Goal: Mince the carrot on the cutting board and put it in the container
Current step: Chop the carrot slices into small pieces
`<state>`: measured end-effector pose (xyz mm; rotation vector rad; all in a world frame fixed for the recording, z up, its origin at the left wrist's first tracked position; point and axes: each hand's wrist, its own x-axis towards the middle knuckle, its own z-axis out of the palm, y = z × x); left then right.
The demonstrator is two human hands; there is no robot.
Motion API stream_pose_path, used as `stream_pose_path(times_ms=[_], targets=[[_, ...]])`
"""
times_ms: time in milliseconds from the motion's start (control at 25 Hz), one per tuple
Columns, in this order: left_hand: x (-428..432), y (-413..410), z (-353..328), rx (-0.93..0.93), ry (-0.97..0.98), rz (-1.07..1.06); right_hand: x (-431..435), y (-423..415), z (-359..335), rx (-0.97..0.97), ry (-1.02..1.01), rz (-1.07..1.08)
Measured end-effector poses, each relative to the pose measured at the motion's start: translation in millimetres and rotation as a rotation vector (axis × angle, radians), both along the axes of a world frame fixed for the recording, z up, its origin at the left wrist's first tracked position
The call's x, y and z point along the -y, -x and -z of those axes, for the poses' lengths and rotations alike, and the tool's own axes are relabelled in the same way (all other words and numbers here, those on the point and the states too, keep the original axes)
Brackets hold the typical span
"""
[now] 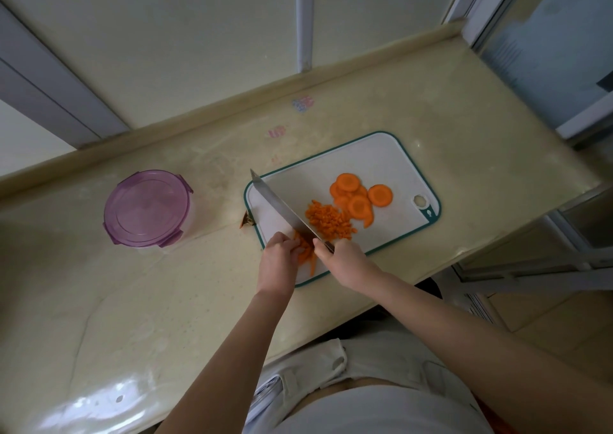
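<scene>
Clamped round the handle of the knife (pixel 282 206) with the right hand (pixel 336 256), blade slanting away to the far left, tip out over the board's far left corner. Pinning a small bundle of carrot strips (pixel 306 256) with the left hand (pixel 280 251), fingers curled down onto them, knuckles just beside the blade. All of it crowded into the near left corner of the cutting board (pixel 381 158).

On the far side of the blade, at mid-board, a heap of minced carrot (pixel 326 221). Further along, toward the end with the hanging hole, a cluster of round carrot slices (pixel 356 198), overlapping, not yet cut down.

Judged well short of done: one heap minced, strips under the blade, rounds untouched. Left to do: finishing the strips, reducing the rounds, then moving everything across. Apparently nothing transferred yet. Container (pixel 187 226) well apart to the left on the counter (pixel 99 301), purple lid (pixel 147 206) still clipped on, to be opened first.

Near long side of the board close to the counter's front edge, hands working right there, so some risk of bits rolling off. Brown carrot stub (pixel 247 220) on the counter just beside the board's left end. Open counter between board and container for the carry. Raised lip (pixel 199 117) along the back.
</scene>
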<state>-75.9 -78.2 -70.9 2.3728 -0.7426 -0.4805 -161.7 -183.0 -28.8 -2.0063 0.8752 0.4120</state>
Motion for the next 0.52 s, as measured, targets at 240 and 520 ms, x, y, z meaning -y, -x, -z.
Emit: stream_pose_path(times_ms=[240, 520], targets=[[0.4, -2.2, -6.8, -0.050, 0.013, -0.050, 16.7, 5.6, 2.4, 0.022, -0.023, 0.107], [0.5, -5.3, -8.8, -0.051, -0.009, -0.050, 24.7, 13.6, -7.8, 0.053, -0.025, 0.139]])
